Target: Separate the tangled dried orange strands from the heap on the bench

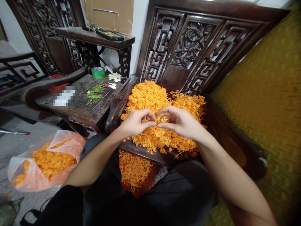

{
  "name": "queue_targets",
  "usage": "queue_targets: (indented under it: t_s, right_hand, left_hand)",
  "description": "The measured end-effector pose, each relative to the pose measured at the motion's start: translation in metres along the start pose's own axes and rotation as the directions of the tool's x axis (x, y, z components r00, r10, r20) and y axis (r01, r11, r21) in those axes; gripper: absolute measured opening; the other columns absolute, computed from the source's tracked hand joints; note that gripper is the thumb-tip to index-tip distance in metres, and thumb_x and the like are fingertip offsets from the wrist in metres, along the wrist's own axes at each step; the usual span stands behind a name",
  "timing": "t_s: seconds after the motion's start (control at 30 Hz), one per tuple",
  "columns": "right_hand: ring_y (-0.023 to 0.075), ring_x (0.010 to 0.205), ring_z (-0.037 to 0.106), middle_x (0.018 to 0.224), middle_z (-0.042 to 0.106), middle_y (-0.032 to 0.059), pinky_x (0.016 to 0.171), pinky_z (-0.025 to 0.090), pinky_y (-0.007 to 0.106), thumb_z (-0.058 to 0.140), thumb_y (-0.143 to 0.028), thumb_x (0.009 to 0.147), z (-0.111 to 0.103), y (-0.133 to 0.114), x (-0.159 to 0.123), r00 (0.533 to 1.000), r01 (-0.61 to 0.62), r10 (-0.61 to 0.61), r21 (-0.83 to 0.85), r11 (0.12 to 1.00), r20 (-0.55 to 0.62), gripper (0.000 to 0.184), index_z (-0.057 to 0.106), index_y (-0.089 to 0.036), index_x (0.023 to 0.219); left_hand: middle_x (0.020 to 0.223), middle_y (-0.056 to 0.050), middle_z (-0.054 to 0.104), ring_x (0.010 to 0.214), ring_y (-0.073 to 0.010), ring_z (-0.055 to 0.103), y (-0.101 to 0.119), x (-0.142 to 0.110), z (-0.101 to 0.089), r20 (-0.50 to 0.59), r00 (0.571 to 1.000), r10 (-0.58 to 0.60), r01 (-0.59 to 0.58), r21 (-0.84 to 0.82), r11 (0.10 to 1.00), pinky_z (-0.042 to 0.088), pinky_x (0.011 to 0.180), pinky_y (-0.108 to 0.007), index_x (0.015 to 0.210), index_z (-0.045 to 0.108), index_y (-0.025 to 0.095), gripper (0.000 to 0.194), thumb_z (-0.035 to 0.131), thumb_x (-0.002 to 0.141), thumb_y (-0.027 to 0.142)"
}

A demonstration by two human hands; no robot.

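A large pile of orange artificial flower pieces (150, 94), with thin stem-like ends, is heaped on a dark carved wooden seat (150, 158) in front of me. Above the pile, my left hand (139, 121) and my right hand (180, 121) meet fingertip to fingertip. Both are closed in a pinch. A small orange flower piece (162, 119) shows between them; the fingers partly cover it, and it blends with the heap behind. Which fingers bear on it is hard to make out.
On my left lies a plastic bag (39, 179) of orange pieces. A dark side table (91, 108) carries green stems (96, 93), green tape (98, 72) and white flowers (114, 77). A phone (109, 34) rests on the higher shelf. More orange pieces (134, 169) sit between my knees.
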State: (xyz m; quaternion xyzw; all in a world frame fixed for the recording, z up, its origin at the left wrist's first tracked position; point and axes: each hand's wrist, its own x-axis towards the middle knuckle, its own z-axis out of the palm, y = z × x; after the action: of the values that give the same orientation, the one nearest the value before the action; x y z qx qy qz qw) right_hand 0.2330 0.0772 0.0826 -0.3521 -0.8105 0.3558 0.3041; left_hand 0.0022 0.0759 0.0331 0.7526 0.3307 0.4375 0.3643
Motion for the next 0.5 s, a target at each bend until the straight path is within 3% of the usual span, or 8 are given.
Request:
queue_targets:
  t_s: [0.07, 0.17, 0.33, 0.5]
  right_hand:
    - [0.0232, 0.101, 0.074, 0.109, 0.078, 0.0056, 0.091, 0.06, 0.04, 0.084, -0.041, 0.085, 0.002, 0.002, -0.003, 1.0, 0.016, -0.015, -0.048, 0.999, 0.014, 0.041, 0.076, -0.028, 0.123]
    - [0.0204, 0.09, 0.072, 0.099, 0.076, 0.0045, 0.084, 0.059, 0.037, 0.08, -0.039, 0.089, 0.003, 0.004, -0.008, 0.997, 0.077, -0.076, -0.084, 0.993, 0.013, 0.02, 0.083, -0.029, 0.106]
    - [0.0184, 0.083, 0.07, 0.094, 0.074, 0.0043, 0.068, 0.054, 0.033, 0.083, -0.036, 0.087, 0.013, 0.013, -0.012, 0.974, 0.101, -0.102, -0.019, 0.995, -0.201, 0.008, 0.084, -0.029, 0.086]
    - [0.0219, 0.096, 0.075, 0.108, 0.079, 0.0055, 0.08, 0.057, 0.037, 0.084, -0.034, 0.086, 0.025, 0.023, -0.015, 0.972, 0.073, -0.067, 0.019, 0.997, -0.227, 0.009, 0.081, -0.026, 0.086]
  left_hand:
    - [0.088, -0.002, 0.072, 0.081, -0.0147, 0.066, 0.0, 0.0, 0.002, 0.013, 1.0, -0.023, 0.023, 0.009, 1.0, 0.05, 0.073, -0.028, 0.091, 0.065, 0.02, 0.016, 0.078, 0.085, 0.028]
    - [0.088, -0.002, 0.07, 0.08, -0.0147, 0.064, 0.0, 0.001, 0.003, 0.034, 0.998, -0.047, 0.047, 0.01, 0.999, 0.049, 0.07, -0.028, 0.091, 0.061, 0.02, 0.02, 0.078, 0.084, 0.028]
    - [0.089, -0.003, 0.071, 0.081, -0.0145, 0.064, 0.001, 0.002, 0.005, 0.034, 0.998, -0.046, 0.047, -0.027, 0.999, 0.05, 0.074, -0.029, 0.094, 0.068, 0.019, 0.009, 0.071, 0.086, 0.021]
    - [0.09, -0.003, 0.072, 0.082, -0.0145, 0.067, 0.0, 0.002, 0.01, -0.014, 0.998, -0.055, 0.055, -0.03, 0.998, 0.051, 0.074, -0.029, 0.095, 0.068, 0.018, 0.01, 0.07, 0.088, 0.025]
